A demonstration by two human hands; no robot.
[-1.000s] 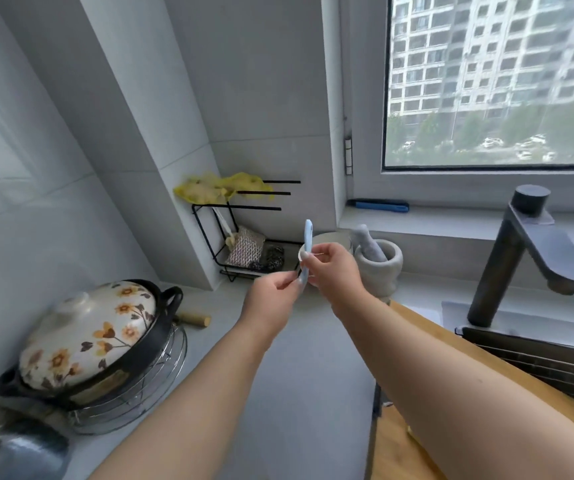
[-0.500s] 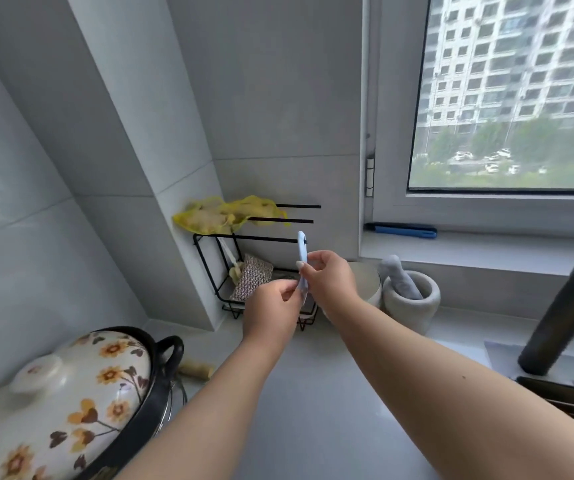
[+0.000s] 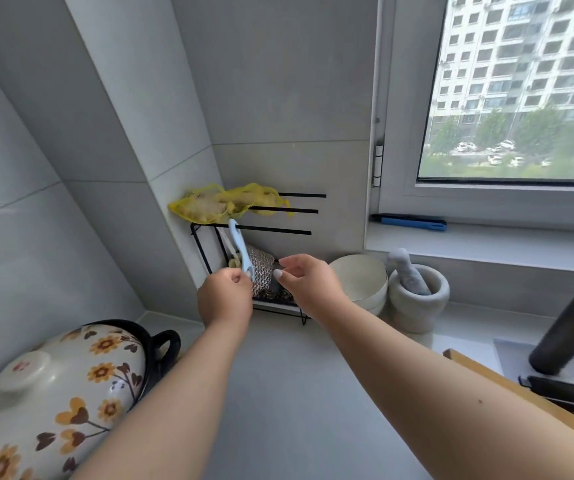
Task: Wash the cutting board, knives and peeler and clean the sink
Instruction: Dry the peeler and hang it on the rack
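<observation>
Pale blue peeler (image 3: 239, 249) — slim, tilted upright, lower end pinched, before black rack (image 3: 206, 252)

Pale blue peeler (image 3: 238, 244), flower-patterned pot (image 3: 60, 393)

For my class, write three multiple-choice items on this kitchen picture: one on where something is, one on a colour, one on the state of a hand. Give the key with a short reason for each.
1. Where does the white bowl stand?
A. between the black wire rack and the stone mortar
B. on the window sill
C. on top of the floral pot lid

2. What colour is the peeler?
A. red
B. light blue
C. black

3. What is the state of the right hand?
A. gripping the peeler
B. pressing flat on the counter
C. holding nothing, fingers loosely curled beside the peeler

Key: 1 A, the bowl sits on the counter with the rack on one side and the mortar on the other. 2 B, its handle is pale blue. 3 C, only the left hand pinches the peeler; a gap separates the right hand from it.
</observation>
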